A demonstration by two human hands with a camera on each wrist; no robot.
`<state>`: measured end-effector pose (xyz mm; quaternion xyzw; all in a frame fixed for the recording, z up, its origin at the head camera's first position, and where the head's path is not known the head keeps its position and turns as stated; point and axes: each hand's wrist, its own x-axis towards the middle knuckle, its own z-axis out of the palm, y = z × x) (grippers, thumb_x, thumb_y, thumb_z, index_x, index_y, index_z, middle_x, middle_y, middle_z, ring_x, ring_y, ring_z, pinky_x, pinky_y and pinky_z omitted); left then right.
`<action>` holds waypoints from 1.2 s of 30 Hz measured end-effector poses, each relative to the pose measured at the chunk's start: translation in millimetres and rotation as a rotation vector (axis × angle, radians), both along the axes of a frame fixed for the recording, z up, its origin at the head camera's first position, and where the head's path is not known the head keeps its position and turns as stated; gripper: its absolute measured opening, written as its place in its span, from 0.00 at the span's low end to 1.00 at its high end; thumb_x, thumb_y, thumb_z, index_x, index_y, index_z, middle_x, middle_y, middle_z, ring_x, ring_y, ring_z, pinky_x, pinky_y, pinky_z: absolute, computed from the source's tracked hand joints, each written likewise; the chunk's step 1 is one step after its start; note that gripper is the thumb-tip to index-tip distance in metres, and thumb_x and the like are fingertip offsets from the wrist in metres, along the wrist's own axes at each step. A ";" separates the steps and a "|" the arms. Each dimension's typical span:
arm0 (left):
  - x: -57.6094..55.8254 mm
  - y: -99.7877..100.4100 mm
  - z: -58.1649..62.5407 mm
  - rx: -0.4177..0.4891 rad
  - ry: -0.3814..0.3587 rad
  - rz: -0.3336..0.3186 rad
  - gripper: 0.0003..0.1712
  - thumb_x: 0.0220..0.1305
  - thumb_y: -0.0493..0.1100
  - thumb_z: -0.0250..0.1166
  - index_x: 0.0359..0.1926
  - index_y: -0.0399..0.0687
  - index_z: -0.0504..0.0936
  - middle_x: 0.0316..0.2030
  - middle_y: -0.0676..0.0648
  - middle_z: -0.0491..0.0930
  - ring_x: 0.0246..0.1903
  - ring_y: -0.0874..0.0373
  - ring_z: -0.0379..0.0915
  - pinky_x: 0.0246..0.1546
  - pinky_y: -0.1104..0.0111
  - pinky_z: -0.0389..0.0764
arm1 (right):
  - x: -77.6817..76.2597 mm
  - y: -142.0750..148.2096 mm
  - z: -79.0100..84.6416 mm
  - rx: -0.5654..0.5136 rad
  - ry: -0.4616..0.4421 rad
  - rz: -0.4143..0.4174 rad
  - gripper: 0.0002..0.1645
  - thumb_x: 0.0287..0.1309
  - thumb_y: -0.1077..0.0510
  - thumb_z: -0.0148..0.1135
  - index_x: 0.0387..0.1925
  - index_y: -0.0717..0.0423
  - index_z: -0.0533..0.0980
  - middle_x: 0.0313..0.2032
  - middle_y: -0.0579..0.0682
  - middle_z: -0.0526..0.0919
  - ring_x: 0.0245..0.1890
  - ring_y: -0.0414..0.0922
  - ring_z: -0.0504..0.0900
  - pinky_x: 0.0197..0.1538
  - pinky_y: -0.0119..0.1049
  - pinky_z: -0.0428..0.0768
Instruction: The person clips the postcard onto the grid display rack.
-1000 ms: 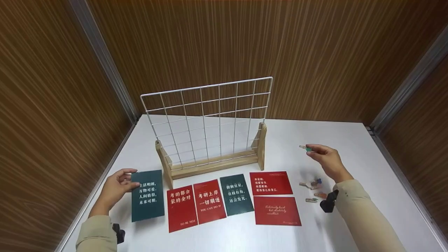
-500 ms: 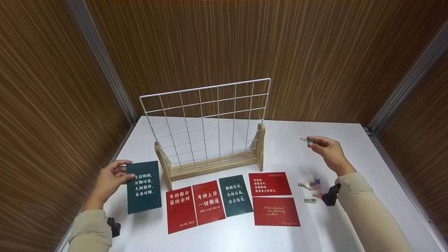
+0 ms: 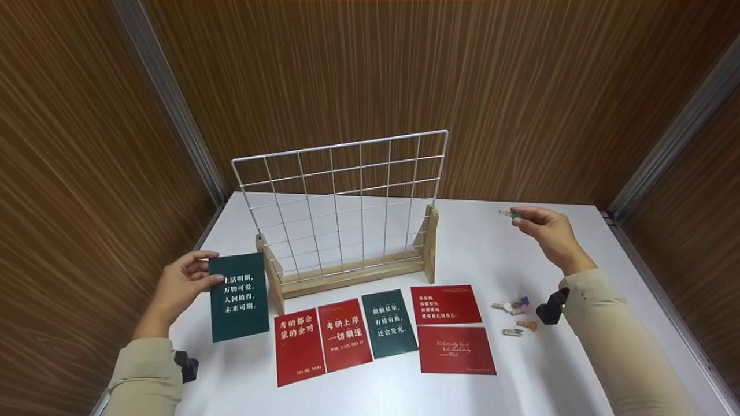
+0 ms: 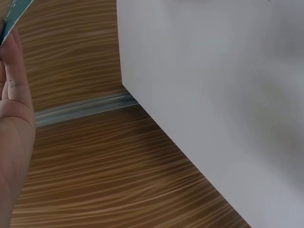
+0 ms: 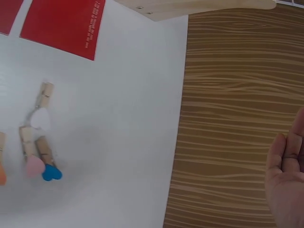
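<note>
In the head view my left hand (image 3: 184,286) pinches the left edge of a dark green card (image 3: 239,300) with white lettering, held up at the left end of a white wire grid (image 3: 347,196) on a wooden stand (image 3: 352,270). A corner of that card shows at the top left of the left wrist view. Over the table's right side, my right hand (image 3: 549,234) pinches a small wooden clothespin (image 3: 507,214) with a green decoration. That clothespin is out of sight in the right wrist view, where only part of the hand (image 5: 287,175) appears.
Red cards (image 3: 302,349) and a green card (image 3: 390,323) lie in front of the stand. Several clothespins (image 5: 45,95) with heart decorations, white, pink and blue among them, lie at the right. Wood-grain walls (image 3: 324,75) enclose the white table (image 3: 462,248).
My left hand has lifted the green card off to the left and upward. My right hand has risen farther back over the table with the clothespin.
</note>
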<state>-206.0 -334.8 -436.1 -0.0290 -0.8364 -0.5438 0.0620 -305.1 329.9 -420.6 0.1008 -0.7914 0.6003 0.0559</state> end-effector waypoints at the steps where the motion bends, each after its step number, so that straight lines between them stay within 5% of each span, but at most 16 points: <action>1: -0.6 1.2 1.5 0.006 0.010 -0.004 0.27 0.57 0.33 0.68 0.58 0.34 0.71 0.41 0.34 0.79 0.36 0.60 0.81 0.40 0.72 0.80 | -0.8 0.0 3.5 -0.008 0.010 0.002 0.22 0.63 0.60 0.60 0.55 0.70 0.73 0.41 0.42 0.81 0.43 0.37 0.79 0.50 0.23 0.74; 11: -5.0 17.5 17.6 0.035 0.042 -0.038 0.28 0.57 0.34 0.68 0.58 0.34 0.71 0.42 0.35 0.79 0.36 0.59 0.81 0.41 0.71 0.80 | -6.3 -3.2 34.3 -0.008 0.060 -0.008 0.18 0.62 0.67 0.59 0.53 0.70 0.75 0.37 0.46 0.80 0.41 0.38 0.79 0.48 0.23 0.75; 24: -13.2 51.3 41.7 0.069 0.100 -0.082 0.29 0.57 0.41 0.70 0.58 0.37 0.73 0.43 0.37 0.79 0.38 0.55 0.80 0.43 0.69 0.79 | -11.1 -13.6 56.2 0.029 0.081 -0.046 0.17 0.61 0.63 0.62 0.51 0.64 0.78 0.39 0.47 0.80 0.42 0.40 0.79 0.48 0.25 0.76; 32: -19.3 74.6 57.2 0.129 0.134 -0.107 0.28 0.57 0.35 0.69 0.58 0.35 0.72 0.43 0.36 0.78 0.37 0.56 0.80 0.43 0.69 0.79 | -16.1 -18.9 67.3 -0.099 0.119 0.048 0.17 0.60 0.68 0.60 0.52 0.68 0.77 0.40 0.49 0.80 0.39 0.40 0.80 0.43 0.27 0.79; 36: -22.1 86.7 68.3 0.119 0.146 -0.107 0.28 0.57 0.35 0.69 0.59 0.35 0.72 0.44 0.36 0.78 0.38 0.57 0.79 0.44 0.70 0.79 | -16.3 -23.4 74.4 -0.081 0.126 0.050 0.17 0.60 0.67 0.61 0.51 0.66 0.78 0.38 0.49 0.80 0.36 0.40 0.80 0.39 0.27 0.80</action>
